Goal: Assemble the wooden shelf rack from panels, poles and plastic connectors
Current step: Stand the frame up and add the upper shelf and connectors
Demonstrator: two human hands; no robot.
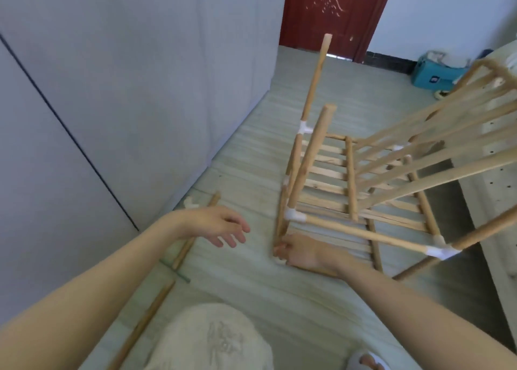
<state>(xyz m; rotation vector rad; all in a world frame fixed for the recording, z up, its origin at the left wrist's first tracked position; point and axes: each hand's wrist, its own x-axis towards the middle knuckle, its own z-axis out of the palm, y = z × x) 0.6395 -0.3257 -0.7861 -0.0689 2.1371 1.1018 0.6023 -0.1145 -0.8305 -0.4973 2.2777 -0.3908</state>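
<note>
On pale floorboards (251, 280) our right hand (296, 251) pinches the rack (349, 179) corner to steady it, while our left hand (218, 225) hovers, fingers loosely apart.

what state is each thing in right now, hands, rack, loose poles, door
left hand: open, hovering, holds nothing
right hand: gripping the rack's near bottom corner
rack: partly assembled, standing on the floor
loose poles: lying on the floor
door: closed
</note>
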